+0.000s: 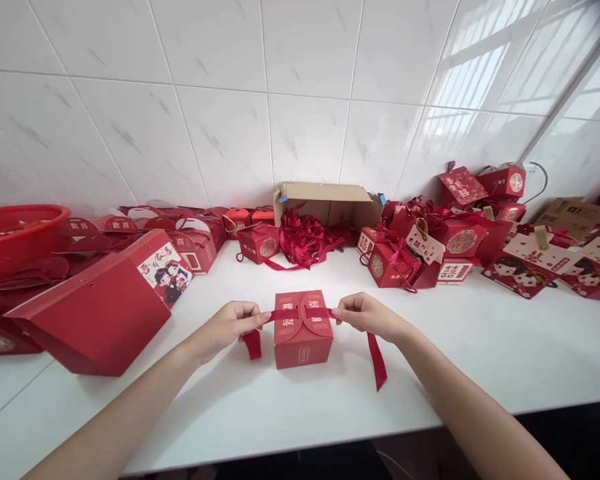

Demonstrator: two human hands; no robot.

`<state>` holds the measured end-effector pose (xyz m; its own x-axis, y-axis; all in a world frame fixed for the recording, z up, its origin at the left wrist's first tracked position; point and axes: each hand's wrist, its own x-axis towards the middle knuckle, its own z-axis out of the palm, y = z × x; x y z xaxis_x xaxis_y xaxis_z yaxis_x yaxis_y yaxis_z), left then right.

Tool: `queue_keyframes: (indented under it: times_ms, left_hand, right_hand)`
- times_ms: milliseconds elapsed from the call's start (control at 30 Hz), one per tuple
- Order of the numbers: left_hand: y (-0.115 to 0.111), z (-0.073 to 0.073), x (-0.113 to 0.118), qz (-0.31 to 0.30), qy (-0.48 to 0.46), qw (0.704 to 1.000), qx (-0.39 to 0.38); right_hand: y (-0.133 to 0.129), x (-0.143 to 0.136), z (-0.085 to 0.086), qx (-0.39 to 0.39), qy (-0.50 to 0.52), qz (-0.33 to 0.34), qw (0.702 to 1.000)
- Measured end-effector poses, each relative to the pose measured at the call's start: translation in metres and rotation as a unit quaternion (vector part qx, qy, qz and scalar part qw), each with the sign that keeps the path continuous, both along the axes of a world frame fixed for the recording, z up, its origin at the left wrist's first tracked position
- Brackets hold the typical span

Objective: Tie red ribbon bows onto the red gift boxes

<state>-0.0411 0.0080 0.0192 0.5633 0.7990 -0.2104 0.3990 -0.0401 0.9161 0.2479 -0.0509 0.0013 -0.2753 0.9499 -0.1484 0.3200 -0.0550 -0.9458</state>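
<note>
A red gift box (304, 350) with pale printed characters stands on the white table in front of me. Its two rounded top flaps meet in the middle. A dark red ribbon (286, 315) runs through slits in the flaps and across the top. On the left side of the box, my left hand (237, 322) pinches the ribbon, and a short tail hangs below the fingers. My right hand (365, 316) pinches it on the other side, with a longer tail hanging down to the tabletop. Between both hands the ribbon looks straight.
Behind the box, a cardboard carton (325, 193) lies with a heap of red ribbons (305, 240) spilling out. Finished-looking red boxes (393, 263) crowd the right. A large red box (97, 307) and a red basin (23, 243) stand left. A tiled wall backs the table (220, 423).
</note>
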Motion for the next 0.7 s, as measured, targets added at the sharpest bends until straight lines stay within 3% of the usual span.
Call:
queue_keyframes:
  times_ms: [300,400,467,533,600,700]
  left_hand:
    - [-0.001,-0.009,0.005,0.017,-0.024,0.999,-0.013]
    - [-0.007,-0.004,-0.003,0.096,0.004,0.99,0.105]
    - [-0.015,-0.001,-0.011,0.118,0.061,0.975,0.179]
    - [-0.027,0.001,-0.018,0.073,0.13,0.971,0.185]
    - [-0.037,0.001,-0.021,0.015,0.195,0.962,0.189]
    - [-0.046,0.002,-0.018,0.024,0.28,0.911,0.301]
  right_hand:
    - [0.004,0.004,-0.005,0.036,-0.024,0.026,0.999]
    - [-0.007,0.012,0.004,0.116,-0.086,-0.039,0.989]
    - [-0.019,0.015,0.013,0.159,-0.128,-0.083,0.975]
    - [-0.032,0.014,0.021,0.151,-0.152,-0.04,0.976]
    - [-0.041,0.008,0.025,0.103,-0.165,0.056,0.979]
    - [-0.044,-0.003,0.022,0.055,-0.202,0.126,0.97]
